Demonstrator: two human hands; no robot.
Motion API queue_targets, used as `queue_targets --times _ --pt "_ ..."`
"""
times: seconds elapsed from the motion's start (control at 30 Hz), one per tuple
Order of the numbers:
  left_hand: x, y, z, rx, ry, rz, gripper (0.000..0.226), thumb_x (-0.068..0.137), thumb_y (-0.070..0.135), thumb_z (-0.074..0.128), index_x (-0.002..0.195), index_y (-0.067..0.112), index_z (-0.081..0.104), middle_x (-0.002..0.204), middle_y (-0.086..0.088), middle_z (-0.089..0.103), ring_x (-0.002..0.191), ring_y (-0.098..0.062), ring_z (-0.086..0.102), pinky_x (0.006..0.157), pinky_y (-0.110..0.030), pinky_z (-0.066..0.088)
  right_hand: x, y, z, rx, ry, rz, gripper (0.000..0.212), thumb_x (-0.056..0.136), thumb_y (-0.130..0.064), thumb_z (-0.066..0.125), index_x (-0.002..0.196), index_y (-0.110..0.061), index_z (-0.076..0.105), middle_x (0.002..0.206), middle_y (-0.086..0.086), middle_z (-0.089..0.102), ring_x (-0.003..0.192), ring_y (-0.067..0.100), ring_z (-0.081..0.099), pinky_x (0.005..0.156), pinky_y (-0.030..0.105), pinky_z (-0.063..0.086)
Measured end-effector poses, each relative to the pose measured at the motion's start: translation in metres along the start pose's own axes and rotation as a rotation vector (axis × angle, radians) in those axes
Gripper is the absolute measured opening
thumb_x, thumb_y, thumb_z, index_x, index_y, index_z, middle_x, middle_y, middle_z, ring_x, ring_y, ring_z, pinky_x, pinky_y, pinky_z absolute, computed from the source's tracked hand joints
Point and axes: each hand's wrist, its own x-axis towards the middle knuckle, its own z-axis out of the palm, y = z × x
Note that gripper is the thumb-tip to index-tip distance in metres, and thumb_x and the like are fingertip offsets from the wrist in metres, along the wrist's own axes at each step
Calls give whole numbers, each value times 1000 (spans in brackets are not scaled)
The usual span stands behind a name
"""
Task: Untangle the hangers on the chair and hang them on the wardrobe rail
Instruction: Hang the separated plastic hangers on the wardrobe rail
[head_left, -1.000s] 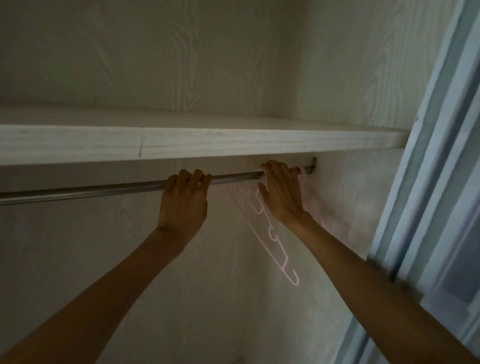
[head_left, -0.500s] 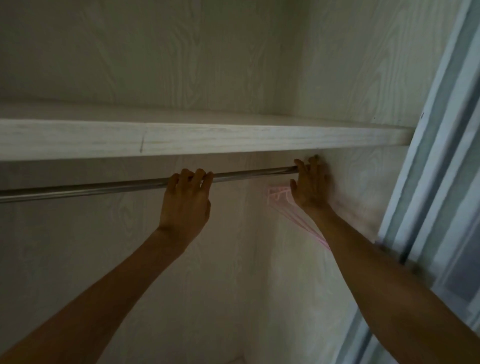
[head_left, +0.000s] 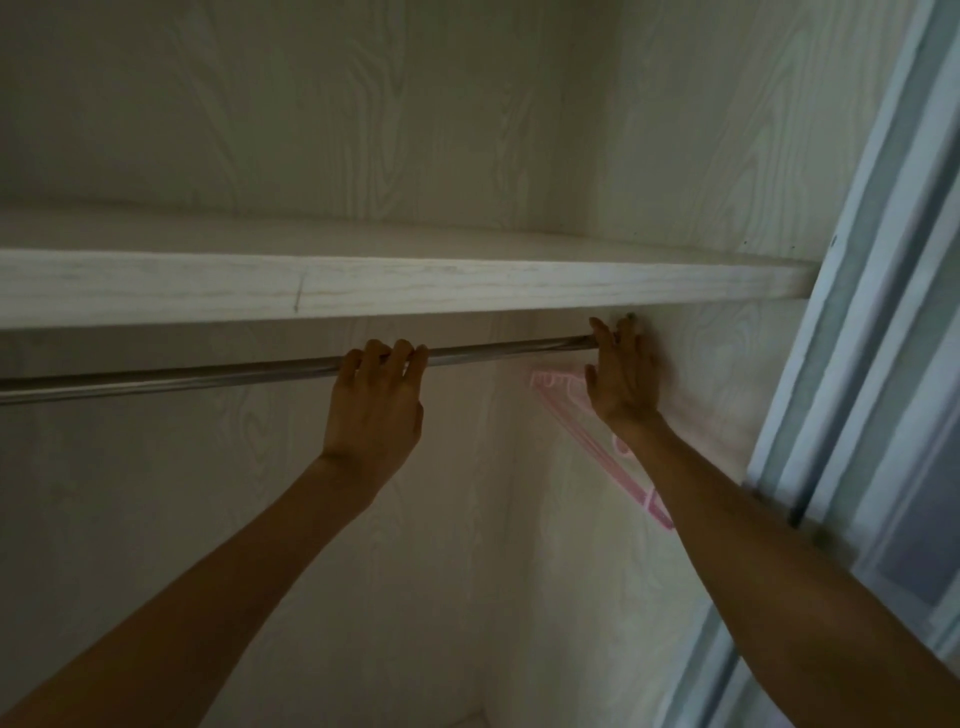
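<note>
A metal wardrobe rail (head_left: 208, 375) runs under the shelf from the left edge to the right wall. My left hand (head_left: 375, 399) grips the rail near its middle, fingers curled over the top. My right hand (head_left: 623, 379) is at the rail's right end against the side wall, fingers straight and pointing up. Pink plastic hangers (head_left: 582, 410) hang at that end, pushed flat toward the wall and partly hidden behind my right hand and forearm. Their hooks are out of sight.
A pale wooden shelf (head_left: 415, 286) sits just above the rail. The wardrobe's back panel (head_left: 208, 519) and right side wall (head_left: 597, 597) close in the space. A sliding door frame (head_left: 857, 364) stands at the right.
My right hand slid from over the rail to the rail's far right end, and the pink hangers swung from hanging downward to lying close to the side wall. My left hand stayed put.
</note>
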Motion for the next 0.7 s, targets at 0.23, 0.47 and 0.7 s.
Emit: queue_targets --times 0.23,0.47,0.7 --pt "-9 3 -6 -35 -160 -22 72 86 30 59 147 9 26 147 -9 36 135 -28 35 113 -42 23 -43 -26 -24 27 3 -62 66 87 -13 60 145 -16 28 154 11 19 143 30 16 105 44 35" --pt "-49 17 -3 -298 -16 53 66 72 19 72 133 6 50 136 -11 52 125 -29 49 108 -46 31 -120 -33 -37 38 -17 -151 46 86 -9 58 130 -16 49 133 10 47 107 27 53 78 37 51" --pt "-105 69 -30 -642 -587 -24 28 89 29 53 116 28 61 112 6 67 101 -17 63 84 -25 47 -227 -8 -67 142 -193 -119 26 92 -20 52 117 -22 58 118 -4 57 101 12 59 78 26 49"
